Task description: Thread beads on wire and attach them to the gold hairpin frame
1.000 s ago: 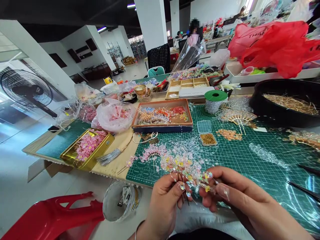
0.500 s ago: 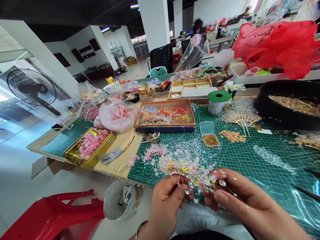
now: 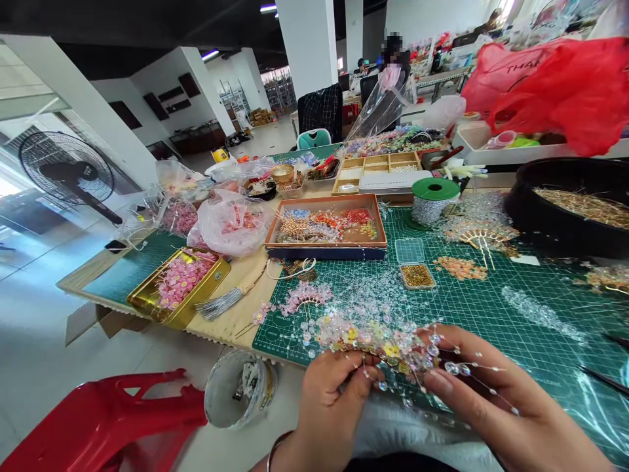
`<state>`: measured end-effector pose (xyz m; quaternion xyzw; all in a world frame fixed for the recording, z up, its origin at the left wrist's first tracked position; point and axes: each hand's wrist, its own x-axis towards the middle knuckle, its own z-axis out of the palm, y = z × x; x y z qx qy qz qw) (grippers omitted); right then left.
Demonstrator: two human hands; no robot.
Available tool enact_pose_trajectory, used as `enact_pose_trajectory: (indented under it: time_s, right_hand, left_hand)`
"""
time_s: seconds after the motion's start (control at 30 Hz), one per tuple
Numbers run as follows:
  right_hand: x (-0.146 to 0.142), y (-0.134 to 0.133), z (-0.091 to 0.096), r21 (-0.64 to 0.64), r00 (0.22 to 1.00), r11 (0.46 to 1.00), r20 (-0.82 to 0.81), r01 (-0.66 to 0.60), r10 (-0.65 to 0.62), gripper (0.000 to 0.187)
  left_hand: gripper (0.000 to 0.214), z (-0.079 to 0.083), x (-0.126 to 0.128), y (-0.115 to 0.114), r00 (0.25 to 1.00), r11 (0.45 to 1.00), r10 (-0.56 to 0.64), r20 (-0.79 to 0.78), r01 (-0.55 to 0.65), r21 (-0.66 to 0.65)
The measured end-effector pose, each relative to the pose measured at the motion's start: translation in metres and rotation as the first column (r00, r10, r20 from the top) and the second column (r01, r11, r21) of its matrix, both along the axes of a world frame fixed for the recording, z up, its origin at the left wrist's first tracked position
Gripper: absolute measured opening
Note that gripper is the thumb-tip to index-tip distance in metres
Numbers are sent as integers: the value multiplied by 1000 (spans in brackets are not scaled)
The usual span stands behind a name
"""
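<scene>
The person's left hand (image 3: 329,406) is curled closed beneath a sparkling hair ornament of clear beads and pink-and-yellow flowers (image 3: 378,344), its fingers gathering the ornament's thin wire stems. The right hand (image 3: 491,393) pinches the ornament's other end between thumb and fingers, with fine bead-tipped wires fanning across the fingers (image 3: 472,373). Beads and the hands themselves hide the exact grip points, so which wires are pinched cannot be made out.

The ornament is held just above the near edge of a green gridded cutting mat (image 3: 555,354), over the person's pale lap. Loose clear beads lie scattered on the mat beyond it, beside a small pink beaded arc (image 3: 304,296). Farther along stand a clear plastic box of gold beads (image 3: 417,276) and a gold fan-shaped ornament (image 3: 484,239).

Past the mat, a brown tray of mixed beaded pieces (image 3: 327,226) sits near a gold tin of pink flowers (image 3: 177,285). Black tweezers (image 3: 604,380) are cut off by the right edge.
</scene>
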<state>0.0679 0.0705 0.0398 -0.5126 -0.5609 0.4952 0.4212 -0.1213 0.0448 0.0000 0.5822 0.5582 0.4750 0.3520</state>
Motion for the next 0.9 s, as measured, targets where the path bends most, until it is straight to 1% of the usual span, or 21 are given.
enact_pose_trajectory:
  time_s: [0.07,0.13,0.27,0.37,0.47,0.53,0.57,0.63,0.7,0.83,0.9]
  right_hand:
    - [-2,-2,0,-11,998,998,-31,56,-57,27]
    - [-3,-3,1,-15,995,997,-68,72,-73,25]
    - [-3,-5,-2,-17,994,997,-77,78,-79,27]
    - [0,-8,-6,-15,996,998,-59,63,-64,32]
    - [2,-10,-10,44,998,998,-29,53,-51,36]
    - [3,-9,-11,94,999,994,-13,51,-50,35]
    - [3,-8,-10,116,999,992,-7,46,-45,33]
    - [3,-5,-8,156,1000,988,5,-16,15,25]
    - [2,-1,-5,171,999,984,0,-53,54,18]
    - [2,1,-2,79,995,997,-93,-23,30,20]
    - [3,1,-2,22,987,995,-127,-96,97,19]
  left_hand:
    - [19,-2,0,-2,999,1000,14,-33,-14,11]
    - [19,-3,-1,-3,998,1000,17,-57,-16,15]
    - [17,-3,-1,-5,996,998,18,-86,-14,55]
    - [21,1,0,-4,994,995,-14,-109,25,101]
    - [22,6,2,-3,987,988,-36,-155,58,140]
    - [23,7,2,-2,983,977,-20,-181,57,203]
    - [24,7,2,-2,981,969,-10,-193,58,241]
    - [24,6,2,-2,977,955,5,-213,58,291]
    - [22,4,2,-3,975,955,0,-222,66,291]
    - [23,2,2,-3,978,965,-31,-204,83,247]
    - [25,3,2,-2,984,970,-44,-171,83,230]
